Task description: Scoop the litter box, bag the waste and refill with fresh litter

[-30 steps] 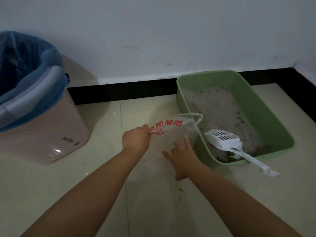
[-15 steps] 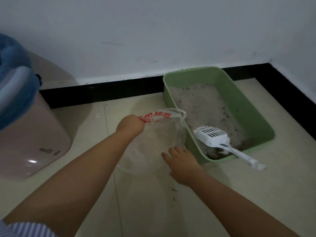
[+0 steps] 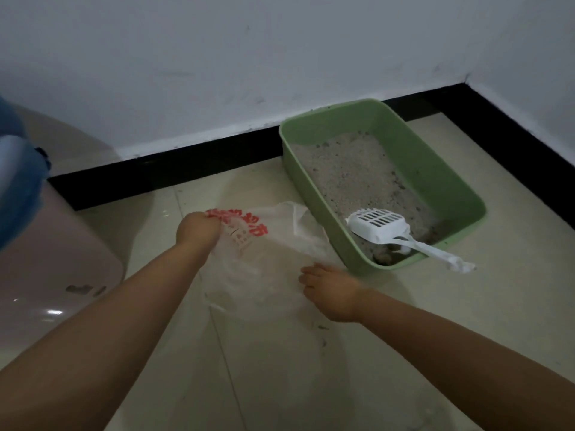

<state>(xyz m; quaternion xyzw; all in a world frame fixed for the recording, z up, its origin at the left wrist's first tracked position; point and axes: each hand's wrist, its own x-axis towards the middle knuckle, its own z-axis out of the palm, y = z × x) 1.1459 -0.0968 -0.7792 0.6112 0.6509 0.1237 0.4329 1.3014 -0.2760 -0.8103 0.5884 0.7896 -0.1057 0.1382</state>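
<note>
A clear plastic bag [image 3: 264, 262] with red print lies on the floor just left of the green litter box [image 3: 435, 169]. My left hand [image 3: 197, 228] grips the bag's upper left edge at the red print. My right hand [image 3: 329, 290] holds the bag's right edge with curled fingers, close to the box's near corner. The box holds grey litter [image 3: 351, 169] with dark clumps near its front end. A white slotted scoop [image 3: 382, 225] rests in the box, its handle sticking out over the front rim.
A pink bin [image 3: 46, 269] with a blue liner stands at the left. A white wall with black skirting [image 3: 168, 169] runs behind, and turns a corner at the right. Pale floor tiles [image 3: 311, 384] carry a few dark crumbs near my right wrist.
My right hand slid back along the bag's right edge and its fingers curled on it. The bag now lies wider and flatter. The view shifted right, so the pink bin sits further left.
</note>
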